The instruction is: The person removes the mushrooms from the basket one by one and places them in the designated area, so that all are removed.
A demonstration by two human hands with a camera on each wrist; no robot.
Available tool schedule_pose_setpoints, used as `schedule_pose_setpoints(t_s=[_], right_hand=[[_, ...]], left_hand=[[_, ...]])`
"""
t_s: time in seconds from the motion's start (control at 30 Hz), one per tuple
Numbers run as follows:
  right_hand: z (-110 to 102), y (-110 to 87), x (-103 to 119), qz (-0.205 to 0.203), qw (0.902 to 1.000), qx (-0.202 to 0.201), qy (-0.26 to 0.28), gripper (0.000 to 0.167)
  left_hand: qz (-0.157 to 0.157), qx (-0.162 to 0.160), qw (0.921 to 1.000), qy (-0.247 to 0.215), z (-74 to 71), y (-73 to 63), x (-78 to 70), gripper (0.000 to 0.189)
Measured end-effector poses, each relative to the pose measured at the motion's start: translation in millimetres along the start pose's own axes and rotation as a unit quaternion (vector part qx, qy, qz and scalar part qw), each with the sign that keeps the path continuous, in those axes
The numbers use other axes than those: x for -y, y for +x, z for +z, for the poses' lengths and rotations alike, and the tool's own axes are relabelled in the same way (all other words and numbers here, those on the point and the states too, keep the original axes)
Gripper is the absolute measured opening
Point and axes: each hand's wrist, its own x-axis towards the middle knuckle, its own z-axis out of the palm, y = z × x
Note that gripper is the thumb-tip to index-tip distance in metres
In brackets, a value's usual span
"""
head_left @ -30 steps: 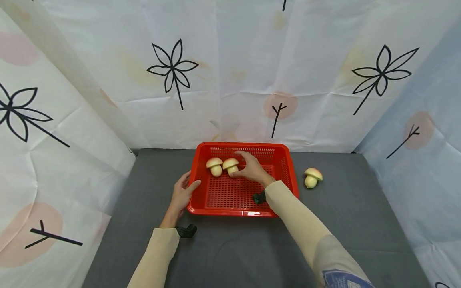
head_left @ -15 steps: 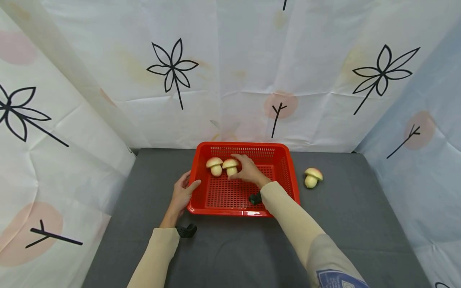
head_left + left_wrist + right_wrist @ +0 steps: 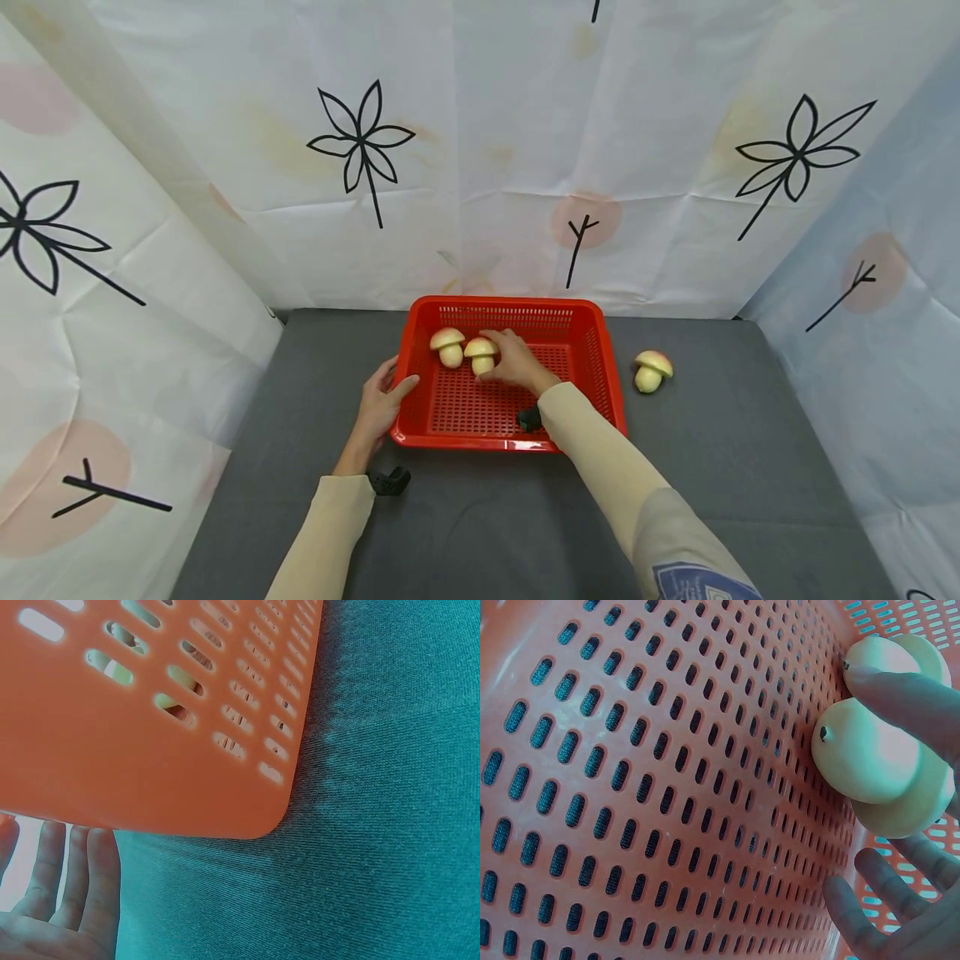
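Note:
A red perforated plastic basket stands on the grey cloth. My left hand grips its left side, thumb over the rim; in the left wrist view the fingers reach the outer wall. Two mushrooms with cream stems and reddish-yellow caps are in the basket's back left part. My right hand pinches the nearer mushroom, its thumb beside the stem and a finger at the cap. In the right wrist view this mushroom sits close against the other mushroom, while the remaining fingers spread below.
A third mushroom lies on the grey table cloth to the right of the basket. White patterned fabric hangs behind and on both sides. Each wrist carries a black device.
The right hand has shifted a little left and toward the person, and the mushroom at its fingers has moved slightly nearer. Left hand and basket stay in place.

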Motion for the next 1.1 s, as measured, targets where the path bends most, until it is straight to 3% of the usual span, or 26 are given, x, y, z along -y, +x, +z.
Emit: schedule_pose_setpoints(t_s=[0.1, 0.63, 1.1], right_hand=[[0.8, 0.0, 0.3, -0.003, 1.0000, -0.003, -0.003, 0.087], [0.8, 1.0, 1.4, -0.014, 0.9991, -0.031, -0.025, 0.085], [-1.7, -1.3, 0.4, -0.007, 0.9997, -0.018, -0.016, 0.086]], left_hand=[[0.003, 0.002, 1.0000, 0.002, 1.7, -3.8, -5.9, 0.063], [0.004, 0.006, 1.0000, 0.006, 2.7, -2.9, -7.6, 0.061], [0.000, -0.001, 0.9999, 0.011, 1.3, -3.5, -6.1, 0.062]])
